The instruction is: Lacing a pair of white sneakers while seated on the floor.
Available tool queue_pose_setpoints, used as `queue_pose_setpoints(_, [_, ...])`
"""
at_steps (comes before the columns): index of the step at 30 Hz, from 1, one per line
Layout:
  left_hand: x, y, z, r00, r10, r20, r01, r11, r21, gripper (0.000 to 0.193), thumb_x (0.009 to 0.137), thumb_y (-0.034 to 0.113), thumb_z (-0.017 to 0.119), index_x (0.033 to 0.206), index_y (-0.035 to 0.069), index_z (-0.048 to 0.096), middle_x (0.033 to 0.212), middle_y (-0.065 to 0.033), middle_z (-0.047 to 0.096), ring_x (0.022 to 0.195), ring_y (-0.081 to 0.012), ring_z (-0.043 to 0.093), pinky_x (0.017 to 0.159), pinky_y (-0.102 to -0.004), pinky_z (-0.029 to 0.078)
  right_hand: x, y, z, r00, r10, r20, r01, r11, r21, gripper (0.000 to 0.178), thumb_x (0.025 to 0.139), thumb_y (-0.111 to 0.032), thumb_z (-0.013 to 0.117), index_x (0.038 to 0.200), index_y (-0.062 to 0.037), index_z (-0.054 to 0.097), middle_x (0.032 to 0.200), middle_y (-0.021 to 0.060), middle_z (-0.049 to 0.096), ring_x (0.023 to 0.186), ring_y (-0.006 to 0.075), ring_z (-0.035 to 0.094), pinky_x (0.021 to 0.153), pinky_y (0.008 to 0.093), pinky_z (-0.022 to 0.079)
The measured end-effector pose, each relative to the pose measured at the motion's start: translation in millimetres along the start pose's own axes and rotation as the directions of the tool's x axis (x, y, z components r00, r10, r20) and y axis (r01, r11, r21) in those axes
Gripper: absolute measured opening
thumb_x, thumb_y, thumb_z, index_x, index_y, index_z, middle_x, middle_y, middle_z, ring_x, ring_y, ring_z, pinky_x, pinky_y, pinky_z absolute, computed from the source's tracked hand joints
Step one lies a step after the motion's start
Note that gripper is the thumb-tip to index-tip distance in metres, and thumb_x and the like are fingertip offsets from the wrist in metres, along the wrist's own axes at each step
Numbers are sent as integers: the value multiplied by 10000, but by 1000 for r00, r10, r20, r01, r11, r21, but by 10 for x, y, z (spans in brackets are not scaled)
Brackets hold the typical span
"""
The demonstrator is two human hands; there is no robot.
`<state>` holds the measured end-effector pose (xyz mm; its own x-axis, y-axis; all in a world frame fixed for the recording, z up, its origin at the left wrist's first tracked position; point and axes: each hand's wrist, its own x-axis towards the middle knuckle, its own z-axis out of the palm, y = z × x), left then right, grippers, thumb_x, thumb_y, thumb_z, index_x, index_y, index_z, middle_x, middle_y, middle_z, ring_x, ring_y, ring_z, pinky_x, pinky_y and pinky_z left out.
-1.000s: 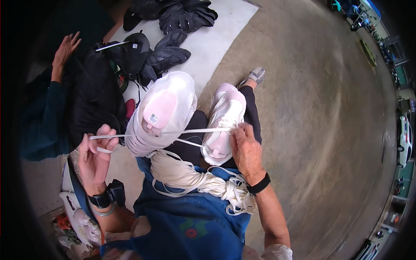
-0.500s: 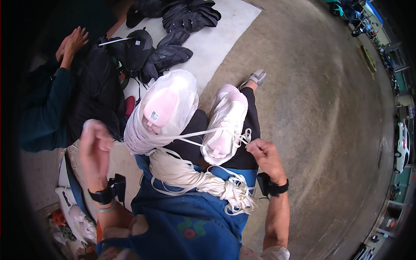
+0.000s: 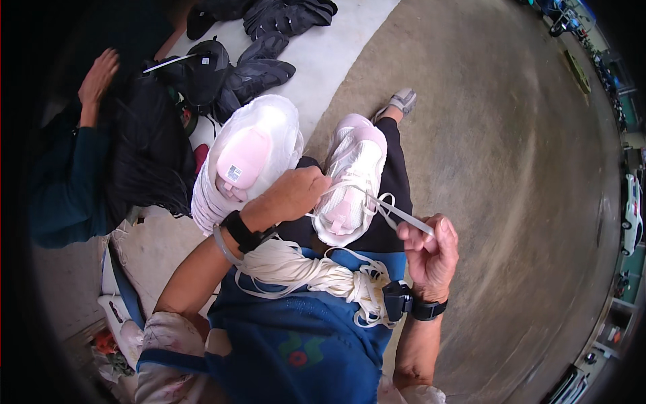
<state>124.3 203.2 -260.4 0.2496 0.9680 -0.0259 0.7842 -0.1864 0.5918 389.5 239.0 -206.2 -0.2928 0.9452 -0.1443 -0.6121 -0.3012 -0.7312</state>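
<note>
A white-and-pink shoe [image 3: 367, 149] lies across my right thigh, its pink heel tab toward me. From its eyelets a flat white shoelace [image 3: 408, 217] runs taut to my right hand [image 3: 432, 259], which pinches it between thumb and fingers. My left hand [image 3: 296, 193] is closed on the lace at the shoe's left side, fingertips partly hidden. Left of it, beneath my left forearm, sits a stack of white-and-pink shoe uppers [image 3: 245, 151], with layered edges along its left side. A loose bundle of cream laces [image 3: 323, 281] rests on my blue apron [image 3: 282, 337].
Black shoe uppers [image 3: 259, 77] lie on a white sheet [image 3: 350, 47] ahead. At the left sits another person in dark clothes, one hand [image 3: 99, 75] raised. Concrete floor [image 3: 498, 168] stretches right, toward parked motorbikes and a white car [image 3: 631, 214].
My left hand has come right from beside the stack to the shoe and closed on the lace. My right hand has shifted slightly right, drawing lace outward. The other person's hands have moved.
</note>
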Motion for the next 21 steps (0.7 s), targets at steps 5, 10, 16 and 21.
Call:
queue_pose_setpoints(5, [52, 77, -164, 943, -298, 150, 329, 902, -280, 201, 906, 187, 530, 887, -3, 593, 785, -169, 605, 725, -324, 598, 658, -400, 465, -1, 29, -479, 946, 137, -295, -235, 915, -328, 313, 918, -207, 636, 658, -67, 532, 508, -44, 371, 434, 61, 338, 453, 263, 378])
queue_pose_setpoints(10, [31, 37, -73, 905, -420, -69, 379, 870, -317, 255, 907, 215, 576, 855, -34, 566, 740, -203, 596, 684, -353, 572, 650, -400, 444, 84, 125, -676, 909, 132, -396, -293, 877, -380, 302, 904, -221, 657, 665, -79, 540, 506, -35, 429, 429, 69, 399, 432, 247, 381])
queue_pose_setpoints(16, [84, 57, -109, 953, -299, -44, 296, 952, -78, 248, 909, 208, 569, 864, -36, 565, 763, -218, 600, 698, -394, 572, 645, -418, 445, 352, 52, -831, 942, 122, -313, -217, 932, -289, 293, 916, -218, 648, 684, -76, 537, 536, -26, 453, 442, 80, 413, 452, 256, 402])
queue_pose_setpoints(21, [42, 19, 65, 903, -429, -2, 414, 874, -254, 257, 899, 219, 590, 857, -35, 578, 753, -205, 607, 687, -348, 579, 652, -393, 454, 259, 115, -1079, 977, 162, -136, -211, 694, -688, 188, 902, -203, 669, 819, -40, 630, 657, 2, 585, 581, 76, 539, 560, 255, 457])
